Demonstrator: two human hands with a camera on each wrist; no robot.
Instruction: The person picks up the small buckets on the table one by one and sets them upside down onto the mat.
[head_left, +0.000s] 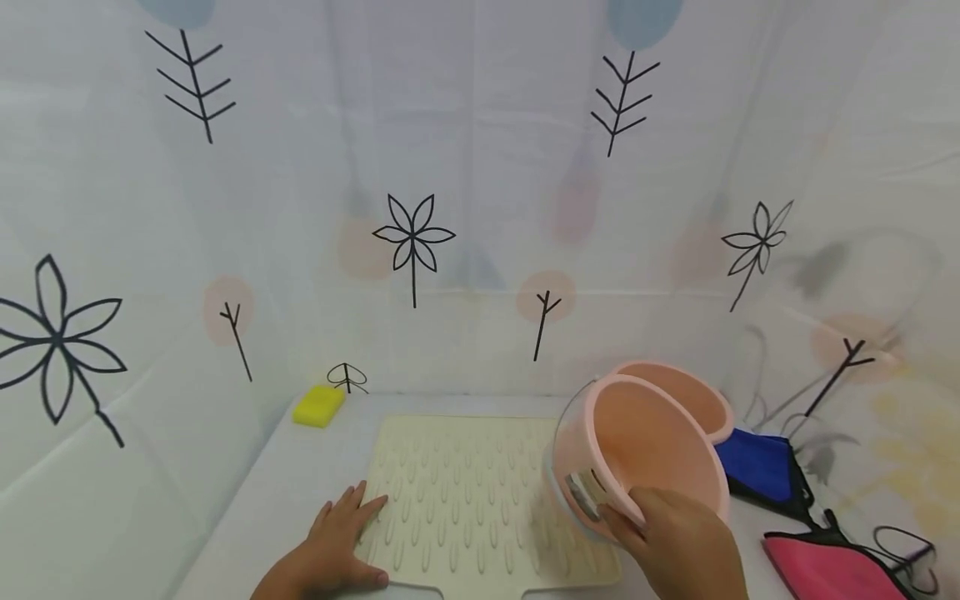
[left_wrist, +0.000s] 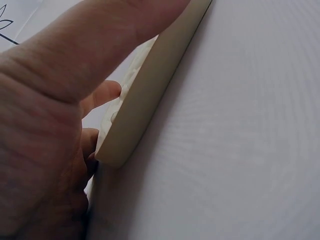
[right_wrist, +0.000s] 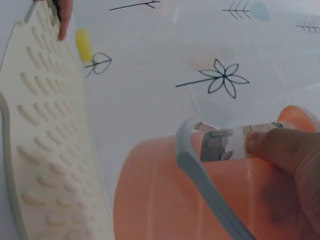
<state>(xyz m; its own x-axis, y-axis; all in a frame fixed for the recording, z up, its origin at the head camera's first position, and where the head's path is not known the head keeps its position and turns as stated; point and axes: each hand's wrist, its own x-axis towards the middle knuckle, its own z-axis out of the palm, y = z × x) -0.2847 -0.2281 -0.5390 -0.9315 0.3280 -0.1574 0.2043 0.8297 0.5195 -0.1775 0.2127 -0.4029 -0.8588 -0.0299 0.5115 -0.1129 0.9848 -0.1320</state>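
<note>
A cream washboard [head_left: 465,500] with raised oval ridges lies flat on the white table. My left hand [head_left: 337,542] rests on its left edge with fingers spread, the thumb at the near corner; the left wrist view shows the thumb [left_wrist: 110,45] along the board's side. My right hand [head_left: 675,533] grips the rim of a pink bucket [head_left: 573,442], thumb outside over a label [right_wrist: 230,144]. The bucket is tilted, its mouth turned toward the right, over the board's right side. Its grey handle [right_wrist: 210,187] hangs along the outside.
Behind the held bucket stands a second pink bucket [head_left: 675,387]. A yellow sponge [head_left: 318,406] sits at the back left. To the right lie a blue cloth item [head_left: 757,462] and a pink one [head_left: 832,571], both edged in black. A patterned curtain [head_left: 472,167] closes off the back.
</note>
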